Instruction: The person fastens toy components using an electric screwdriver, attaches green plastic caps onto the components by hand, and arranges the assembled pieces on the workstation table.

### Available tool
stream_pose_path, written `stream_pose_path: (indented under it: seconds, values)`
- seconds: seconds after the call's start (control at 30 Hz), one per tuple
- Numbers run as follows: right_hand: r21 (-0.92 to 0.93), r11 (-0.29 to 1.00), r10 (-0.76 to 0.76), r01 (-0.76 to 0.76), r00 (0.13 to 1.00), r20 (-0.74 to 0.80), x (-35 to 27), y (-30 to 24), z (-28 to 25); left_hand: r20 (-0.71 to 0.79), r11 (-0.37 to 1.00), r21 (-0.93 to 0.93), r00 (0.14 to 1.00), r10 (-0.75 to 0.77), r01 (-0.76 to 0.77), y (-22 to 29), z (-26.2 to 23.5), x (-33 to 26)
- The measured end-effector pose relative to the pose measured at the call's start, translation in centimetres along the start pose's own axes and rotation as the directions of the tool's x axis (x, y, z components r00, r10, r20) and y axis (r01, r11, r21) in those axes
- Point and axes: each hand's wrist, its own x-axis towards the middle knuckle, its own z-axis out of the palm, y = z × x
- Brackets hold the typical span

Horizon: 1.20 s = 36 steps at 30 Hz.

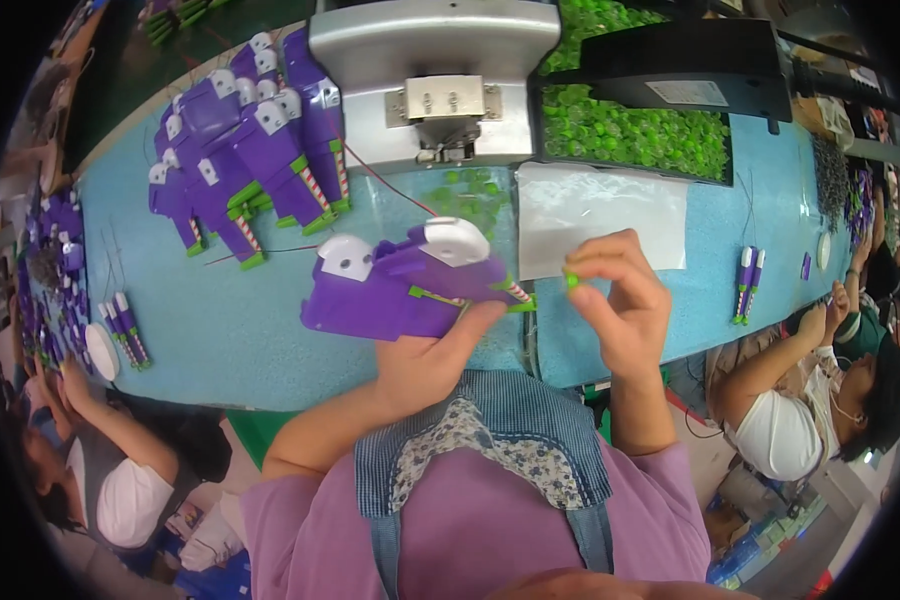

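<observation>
Purple plastic toy part (400, 290) in your left hand (425, 365), small green piece (571, 279) in your right hand (620, 310).

Your left fingers are closed around the lower edge of the purple part, holding it just above the blue surface (220, 340), its white round pieces facing up and a striped pin with a green tip pointing right. Your right fingers pinch the green piece, held just beside that tip, close but apart from it. A heap of matching purple parts (250, 150) lies on the surface to the upper left. A grey metal press (435, 80) stands straight ahead, with a black tray of green pieces (635, 130) to its right and a white sheet (600, 215) just below that tray. Other people sit at both sides.
</observation>
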Motion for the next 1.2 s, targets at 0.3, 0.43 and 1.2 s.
stream_pose_path:
  seconds: [0.3, 0.43, 1.2]
  values:
    - [-0.108, 0.992, -0.055, 0.07, 0.988, 0.143, -0.4, -1.3, 1.0, 0.051, 0.993, 0.071, 0.995, 0.089, -0.092, -0.4, -0.2, -0.7]
    - [0.018, 1.0, 0.02, -0.022, 0.993, 0.12, -1.2, -0.6, 1.9, 0.056, 0.965, 0.148, 0.976, 0.212, -0.218, -1.3, -0.4, -1.0]
    - [-0.144, 0.989, -0.006, 0.02, 0.995, 0.097, 0.7, 0.9, 3.4, -0.505, 0.596, 0.784, 0.737, 0.448, 0.174, -1.3, -8.8, 4.9]
